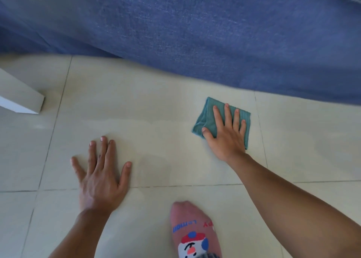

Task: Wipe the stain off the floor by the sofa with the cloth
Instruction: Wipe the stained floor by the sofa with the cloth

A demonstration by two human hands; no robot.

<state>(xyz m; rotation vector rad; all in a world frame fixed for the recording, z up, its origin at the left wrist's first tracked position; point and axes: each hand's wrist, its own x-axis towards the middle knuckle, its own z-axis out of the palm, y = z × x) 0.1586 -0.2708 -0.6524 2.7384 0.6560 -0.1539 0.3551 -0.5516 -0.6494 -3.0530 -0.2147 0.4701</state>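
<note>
Bright even daylight, soft shadows — slight blur, edges bowed

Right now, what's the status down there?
Right hand flat on cloth, by sofa. Left hand braced on floor. Nothing in the way.

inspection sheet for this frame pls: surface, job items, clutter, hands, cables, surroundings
Surface: pale tiled floor, grout lines visible; no distinct stain seen.
Job's things: folded green cloth flat on the floor, close to the blue sofa.
Clutter: nothing seen.
Hands: right hand spread flat on the cloth, pressing, no closed grip; left hand flat on bare tile, empty.
Cables: nothing seen.
Surroundings: white furniture leg at left; foot in a pink patterned sock at bottom.
</note>
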